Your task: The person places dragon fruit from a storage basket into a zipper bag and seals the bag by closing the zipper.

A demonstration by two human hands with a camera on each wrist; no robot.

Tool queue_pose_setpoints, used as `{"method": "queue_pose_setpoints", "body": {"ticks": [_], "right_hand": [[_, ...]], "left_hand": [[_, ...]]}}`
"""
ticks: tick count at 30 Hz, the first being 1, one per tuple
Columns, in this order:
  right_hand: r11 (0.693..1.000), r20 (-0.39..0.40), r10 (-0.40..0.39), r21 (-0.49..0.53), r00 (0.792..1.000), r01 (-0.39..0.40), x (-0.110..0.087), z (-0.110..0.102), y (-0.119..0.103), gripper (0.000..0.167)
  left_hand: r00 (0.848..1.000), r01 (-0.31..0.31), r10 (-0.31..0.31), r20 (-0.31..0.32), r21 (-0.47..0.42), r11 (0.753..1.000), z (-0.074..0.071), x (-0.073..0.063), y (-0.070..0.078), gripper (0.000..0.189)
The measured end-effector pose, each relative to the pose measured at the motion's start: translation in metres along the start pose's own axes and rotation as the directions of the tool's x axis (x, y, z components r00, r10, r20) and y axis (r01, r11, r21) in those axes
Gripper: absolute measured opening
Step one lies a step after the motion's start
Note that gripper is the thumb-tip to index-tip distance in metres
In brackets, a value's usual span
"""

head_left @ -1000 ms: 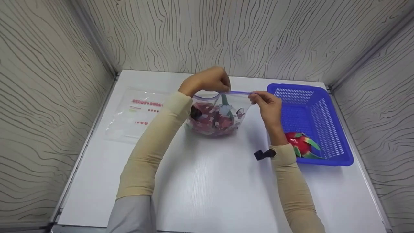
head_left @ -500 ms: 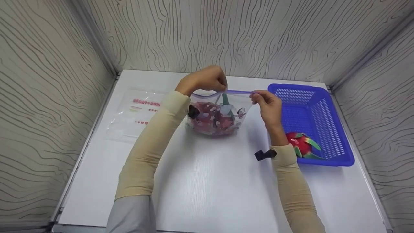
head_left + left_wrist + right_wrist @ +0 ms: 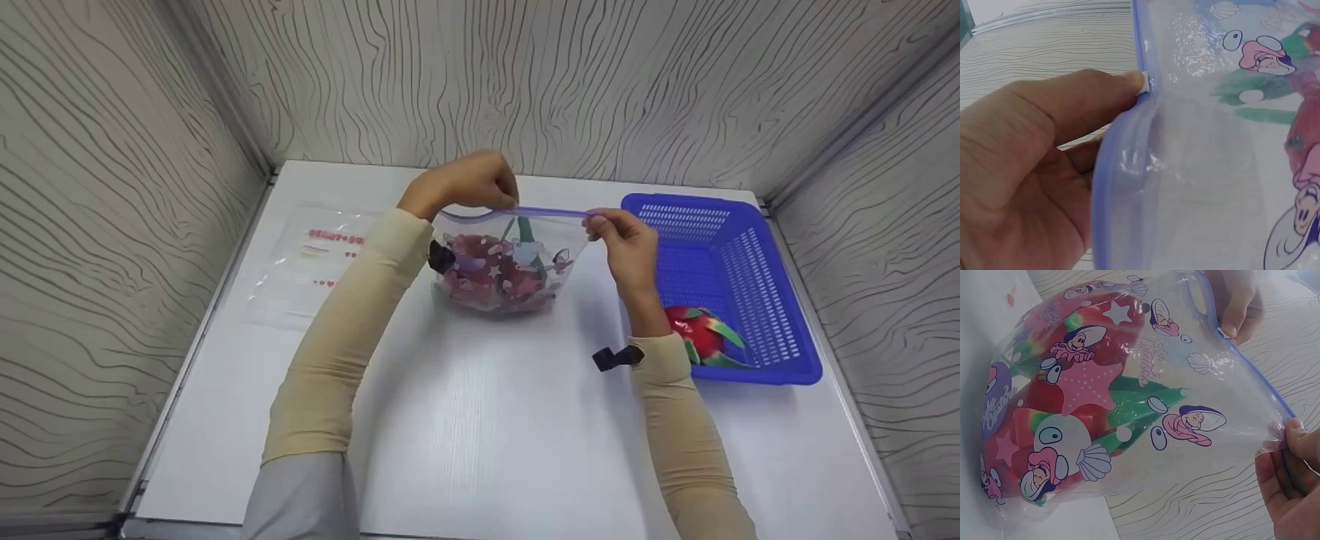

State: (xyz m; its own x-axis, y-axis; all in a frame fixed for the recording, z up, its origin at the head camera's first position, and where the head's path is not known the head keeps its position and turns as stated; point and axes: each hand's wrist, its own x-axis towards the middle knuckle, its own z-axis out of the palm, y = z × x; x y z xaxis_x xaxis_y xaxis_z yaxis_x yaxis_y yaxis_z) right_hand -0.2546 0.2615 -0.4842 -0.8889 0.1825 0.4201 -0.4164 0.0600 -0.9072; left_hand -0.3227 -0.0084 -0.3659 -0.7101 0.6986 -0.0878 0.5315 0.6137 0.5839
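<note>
head: high, near side, facing far and down over table | left wrist: tight on left hand | right wrist: close, facing far-left | wrist views share bag, left hand

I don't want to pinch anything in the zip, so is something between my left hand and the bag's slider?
Nothing visible: your left hand is on the white slider. The red fruit sits lower inside the bag, away from the zip.
</note>
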Motion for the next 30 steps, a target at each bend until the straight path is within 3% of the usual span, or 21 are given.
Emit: {"method": "queue_pose_setpoints", "body": {"ticks": [16,23,30], "right_hand": [[0.999,-0.007,0.005,-0.045,1.0,-0.006,0.0,-0.009,0.002,0.016],[0.998,-0.007,0.019,-0.055,1.0,-0.019,0.0,-0.012,-0.001,0.018],[1.0,-0.027,0.018,-0.014,0.999,-0.018,0.001,-0.015,-0.001,0.016]], "left_hand": [[1.0,-0.008,0.008,-0.003,-0.002,1.0,-0.006,-0.008,-0.009,0.02],[1.0,0.019,-0.019,0.002,-0.015,1.0,-0.007,-0.011,-0.009,0.02],[1.0,0.011,-0.011,-0.004,-0.009,1.0,-0.008,-0.012,-0.012,0.021]]}}
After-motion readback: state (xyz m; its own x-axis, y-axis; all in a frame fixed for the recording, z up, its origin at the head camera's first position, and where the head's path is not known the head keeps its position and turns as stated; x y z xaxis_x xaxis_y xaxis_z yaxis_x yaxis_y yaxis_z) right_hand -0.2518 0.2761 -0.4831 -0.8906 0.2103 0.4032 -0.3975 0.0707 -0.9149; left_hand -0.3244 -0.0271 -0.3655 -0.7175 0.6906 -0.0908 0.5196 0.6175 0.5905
